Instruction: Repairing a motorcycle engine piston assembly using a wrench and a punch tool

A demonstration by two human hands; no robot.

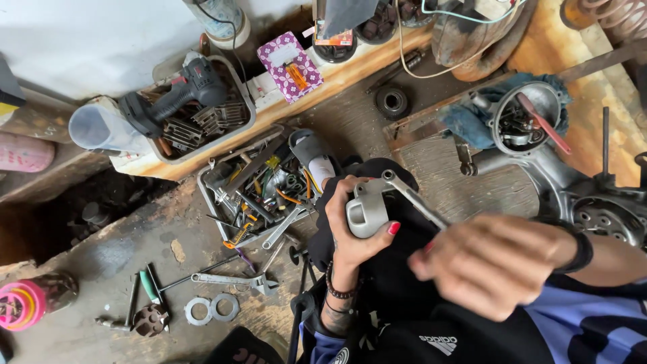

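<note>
Your left hand [354, 226] is clamped on a grey metal casting [367, 210]; your right hand [488, 263] grips a wrench [411, 195] on its top bolt, not yet off.

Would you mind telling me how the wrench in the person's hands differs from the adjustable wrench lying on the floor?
The slim silver wrench is lifted, its end seated on the small grey metal casting in the left hand; the grey adjustable wrench lies flat and untouched on the concrete floor. The held one slants down toward the blurred right hand; the floor one lies nearly level. Both are bare metal hand tools.
</note>
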